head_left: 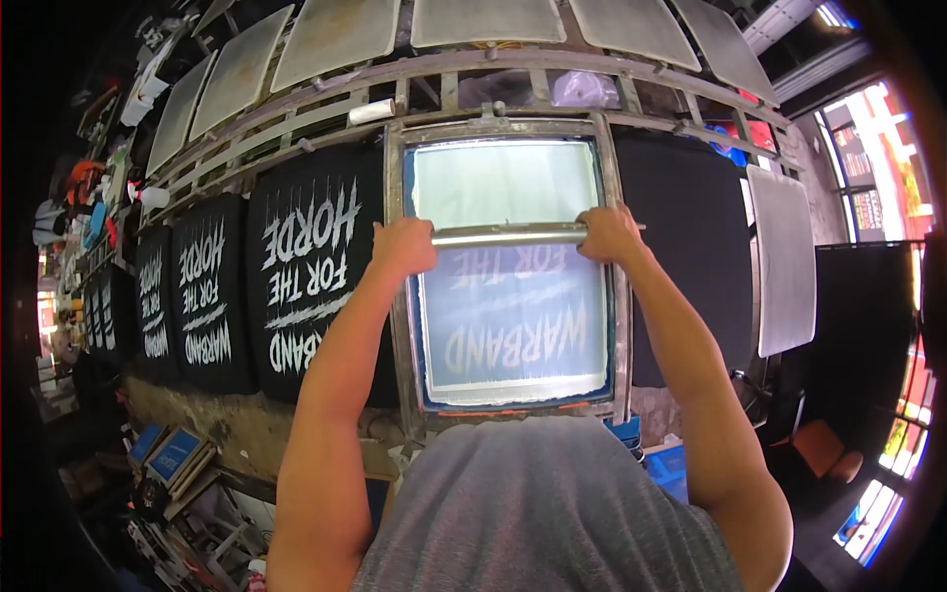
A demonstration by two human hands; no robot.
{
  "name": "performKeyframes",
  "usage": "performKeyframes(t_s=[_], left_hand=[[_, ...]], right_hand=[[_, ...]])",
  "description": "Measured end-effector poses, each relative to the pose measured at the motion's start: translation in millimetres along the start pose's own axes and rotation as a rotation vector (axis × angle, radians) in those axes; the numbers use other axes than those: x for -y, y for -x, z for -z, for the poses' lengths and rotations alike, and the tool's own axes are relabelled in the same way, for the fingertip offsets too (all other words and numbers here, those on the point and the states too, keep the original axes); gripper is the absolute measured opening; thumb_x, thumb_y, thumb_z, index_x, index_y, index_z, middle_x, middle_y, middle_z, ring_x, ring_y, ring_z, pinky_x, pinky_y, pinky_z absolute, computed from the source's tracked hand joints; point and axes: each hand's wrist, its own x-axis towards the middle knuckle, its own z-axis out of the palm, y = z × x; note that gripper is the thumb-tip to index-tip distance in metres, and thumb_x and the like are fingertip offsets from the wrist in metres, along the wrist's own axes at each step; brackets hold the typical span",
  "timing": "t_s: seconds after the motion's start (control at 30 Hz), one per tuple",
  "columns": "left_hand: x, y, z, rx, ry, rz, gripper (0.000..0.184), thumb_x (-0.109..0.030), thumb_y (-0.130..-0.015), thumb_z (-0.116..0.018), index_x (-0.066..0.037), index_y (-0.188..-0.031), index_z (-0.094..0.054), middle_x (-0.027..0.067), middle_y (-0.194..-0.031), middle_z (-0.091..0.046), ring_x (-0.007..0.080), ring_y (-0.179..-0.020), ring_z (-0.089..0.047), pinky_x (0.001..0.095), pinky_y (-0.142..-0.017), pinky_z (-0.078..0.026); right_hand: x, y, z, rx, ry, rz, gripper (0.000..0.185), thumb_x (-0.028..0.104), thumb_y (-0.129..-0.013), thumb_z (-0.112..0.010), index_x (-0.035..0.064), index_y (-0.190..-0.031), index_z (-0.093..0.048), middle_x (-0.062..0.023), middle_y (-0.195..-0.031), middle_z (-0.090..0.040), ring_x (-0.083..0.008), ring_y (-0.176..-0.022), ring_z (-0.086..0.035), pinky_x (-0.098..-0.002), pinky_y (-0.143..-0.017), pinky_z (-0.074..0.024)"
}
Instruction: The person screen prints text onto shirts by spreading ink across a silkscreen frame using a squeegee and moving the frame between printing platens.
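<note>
A metal-handled squeegee [508, 236] lies crosswise over a screen printing frame [610, 326]. My left hand [404, 245] is wrapped round its left end, and my right hand [609, 235] grips the right end. Beyond the squeegee, the mesh [503, 183] looks pale white-green. On the near side, reversed lettering [513, 335] reading "FOR THE" and "WARBAND" shows through a bluish-white mesh. The squeegee's blade edge is hidden beneath the handle. Left of the frame lies a black shirt [370, 197] printed in white; a plain black fabric piece [681, 266] lies on the right.
More printed black shirts [212, 296] line the left side. Bare grey platens [784, 261] stand at right and along the far row [335, 39]. A metal rail [296, 123] runs behind the frame, bearing a white roll [372, 111]. Small framed screens [173, 454] lean below left.
</note>
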Motion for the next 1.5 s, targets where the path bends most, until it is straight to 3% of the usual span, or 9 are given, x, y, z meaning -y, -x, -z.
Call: performKeyframes(t_s=[0.23,0.5,0.57,0.67,0.83,0.97,1.23,1.37,1.5], left_hand=[[-16,93,-52,0.076,0.019,-0.009,0.040,-0.020,-0.076,-0.068,-0.013,-0.116,-0.072,0.0134,-0.111,-0.070,0.0344,-0.111,-0.066,0.0641,-0.106,-0.041],[-33,209,-111,0.089,0.060,-0.013,0.039,-0.014,-0.073,-0.068,-0.013,-0.112,-0.071,0.0123,-0.107,-0.068,0.0336,-0.109,-0.065,0.0627,-0.108,-0.039],[-35,236,-129,-0.048,0.126,-0.069,0.026,-0.011,-0.076,-0.062,-0.009,-0.102,-0.070,0.0130,-0.099,-0.067,0.0341,-0.106,-0.065,0.0674,-0.107,-0.037],[-38,259,-139,0.016,0.111,-0.066,0.040,-0.012,-0.071,-0.067,-0.012,-0.111,-0.070,0.0121,-0.107,-0.068,0.0338,-0.109,-0.064,0.0636,-0.109,-0.038],[-26,227,-102,0.157,0.073,-0.141,0.038,-0.014,-0.071,-0.069,-0.012,-0.109,-0.071,0.0113,-0.099,-0.072,0.0329,-0.102,-0.068,0.0607,-0.106,-0.040],[0,117,-49,-0.138,0.132,-0.209,0.022,-0.013,-0.076,-0.066,-0.007,-0.096,-0.072,0.0155,-0.092,-0.072,0.0351,-0.091,-0.070,0.0488,-0.083,-0.051],[33,-102,54,-0.157,0.015,-0.066,0.033,-0.011,-0.077,-0.064,-0.009,-0.109,-0.073,0.0208,-0.107,-0.072,0.0400,-0.103,-0.068,0.0488,-0.090,-0.055],[28,-130,59,-0.140,0.031,-0.002,0.034,-0.010,-0.076,-0.063,-0.009,-0.109,-0.071,0.0197,-0.111,-0.071,0.0380,-0.105,-0.068,0.0473,-0.089,-0.055],[21,-105,37,-0.298,-0.152,-0.172,0.042,-0.014,-0.078,-0.064,-0.010,-0.119,-0.069,0.0175,-0.121,-0.069,0.0376,-0.116,-0.064,0.0472,-0.095,-0.052]], right_hand=[[25,97,-35,0.073,-0.083,-0.061,0.044,0.022,-0.072,-0.070,0.0142,-0.115,-0.073,-0.0095,-0.112,-0.073,-0.0295,-0.111,-0.067,-0.0544,-0.123,-0.0224],[46,216,-101,0.006,-0.148,-0.035,0.043,0.016,-0.070,-0.072,0.0144,-0.113,-0.073,-0.0080,-0.106,-0.072,-0.0297,-0.108,-0.066,-0.0556,-0.123,-0.0211],[51,241,-114,-0.001,-0.167,-0.030,0.044,0.014,-0.068,-0.073,0.0135,-0.112,-0.073,-0.0079,-0.107,-0.072,-0.0297,-0.109,-0.065,-0.0553,-0.122,-0.0217],[55,265,-121,0.062,-0.164,-0.041,0.045,0.013,-0.069,-0.073,0.0143,-0.114,-0.072,-0.0071,-0.107,-0.072,-0.0280,-0.110,-0.066,-0.0555,-0.122,-0.0221],[45,231,-81,0.222,-0.116,0.026,0.035,0.016,-0.075,-0.066,0.0149,-0.109,-0.074,-0.0065,-0.107,-0.072,-0.0270,-0.110,-0.067,-0.0573,-0.122,-0.0221],[13,121,-45,-0.077,-0.070,0.082,0.029,0.020,-0.078,-0.066,0.0146,-0.105,-0.073,-0.0095,-0.102,-0.072,-0.0287,-0.103,-0.069,-0.0552,-0.113,-0.0336],[-23,-106,59,-0.170,0.071,0.033,0.036,0.015,-0.072,-0.061,0.0145,-0.105,-0.074,-0.0116,-0.100,-0.074,-0.0287,-0.105,-0.069,-0.0547,-0.103,-0.0430],[-37,-143,42,-0.234,0.029,0.042,0.036,0.015,-0.073,-0.060,0.0136,-0.106,-0.074,-0.0150,-0.102,-0.074,-0.0292,-0.106,-0.069,-0.0534,-0.103,-0.0443],[-24,-114,25,-0.270,0.157,0.084,0.043,0.019,-0.072,-0.062,0.0133,-0.113,-0.073,-0.0193,-0.111,-0.072,-0.0340,-0.111,-0.067,-0.0484,-0.104,-0.0463]])
